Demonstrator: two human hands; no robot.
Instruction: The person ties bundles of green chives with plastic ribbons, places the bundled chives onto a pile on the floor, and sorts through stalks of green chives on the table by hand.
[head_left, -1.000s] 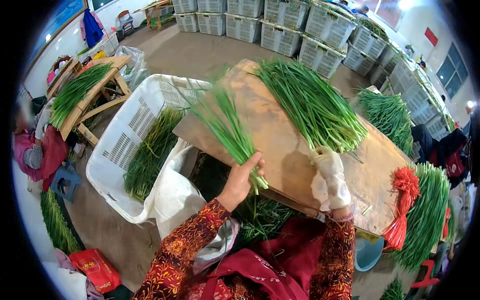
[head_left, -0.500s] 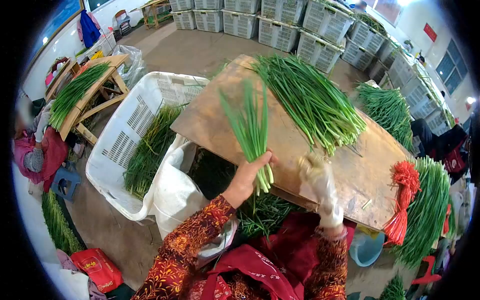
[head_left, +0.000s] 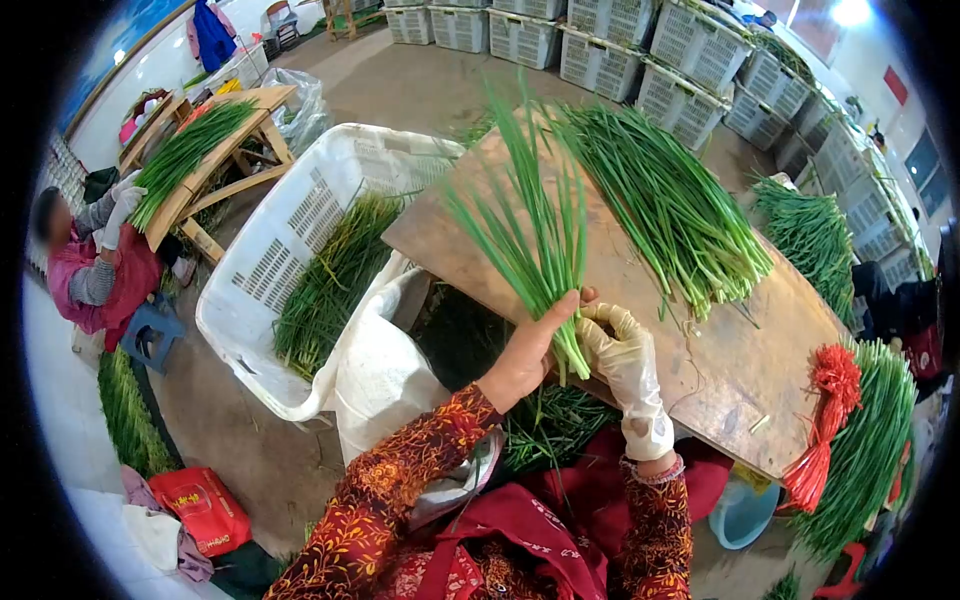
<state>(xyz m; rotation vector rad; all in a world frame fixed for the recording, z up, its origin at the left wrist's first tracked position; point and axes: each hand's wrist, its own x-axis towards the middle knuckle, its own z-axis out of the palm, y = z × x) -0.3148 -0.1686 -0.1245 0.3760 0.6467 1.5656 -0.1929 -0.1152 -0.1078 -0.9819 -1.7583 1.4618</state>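
Note:
My bare left hand [head_left: 525, 355] is closed round the lower stems of a small bunch of chives [head_left: 535, 230], held upright with the leaves fanning up and away. My right hand [head_left: 622, 365], in a pale thin glove, is against the right side of the stems near their cut ends. Its fingers are bent and pinched there; the exact spot they grip is partly hidden. Behind both hands, a large pile of chives [head_left: 670, 200] lies on the wooden board [head_left: 720, 380], stem ends towards me.
Red ties [head_left: 825, 430] hang at the board's right corner beside more chives [head_left: 870, 440]. To the left stands a white crate [head_left: 240, 330] with loose greens and a white sack [head_left: 375, 375]. A blue bucket [head_left: 742, 512] is below. A co-worker [head_left: 100, 260] sits far left.
My right hand has come from over the board to the stems in my left hand. The bunch has fanned out more, and the view has shifted slightly.

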